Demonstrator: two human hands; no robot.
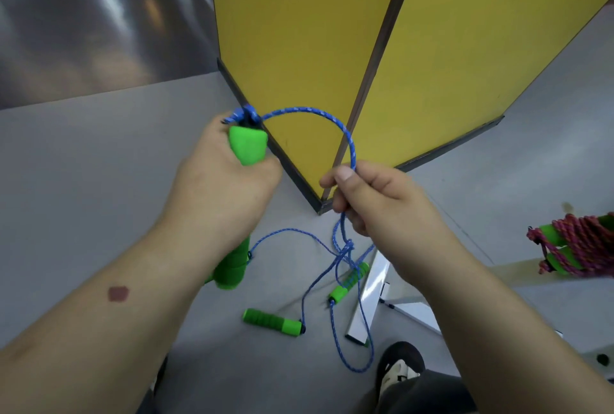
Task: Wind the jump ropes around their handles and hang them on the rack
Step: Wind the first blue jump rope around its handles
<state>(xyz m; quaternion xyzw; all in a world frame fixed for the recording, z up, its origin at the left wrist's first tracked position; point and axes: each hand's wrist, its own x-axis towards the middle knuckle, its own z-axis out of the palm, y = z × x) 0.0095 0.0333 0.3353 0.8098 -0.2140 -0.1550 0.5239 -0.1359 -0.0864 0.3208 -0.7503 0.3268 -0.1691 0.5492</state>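
1. Nearest us are our two forearms, reaching forward and down over the grey floor [83,154]; going left to right, we start with the left hand [219,187].
2. Our left hand is clamped around a pair of green foam handles [247,144], fingers curled tight; their tops poke out above the fist and their lower ends [231,272] show below the wrist.
3. From a knot at the top of the handles the blue rope [319,114] arches over to the right hand [375,201], which pinches it between thumb and curled fingers. The hands are apart, joined only by this short arc.
4. Below the right hand the rope falls in a loose tangle [345,247] to the floor, where a second blue rope's green handles [272,320] [349,282] lie; we cannot quite tell which strand belongs to which rope.
5. The rope looks light, soft and floppy, so we judge it needs steady tension while winding, or the coils will slip. The foam handles are squashy and grippy, the sound place to hold.
6. A white metal frame [368,300], perhaps the rack's foot, stands just beside the tangle.
7. At far right a pink rope [578,240], already wound around its green handles, sits at the frame's edge.
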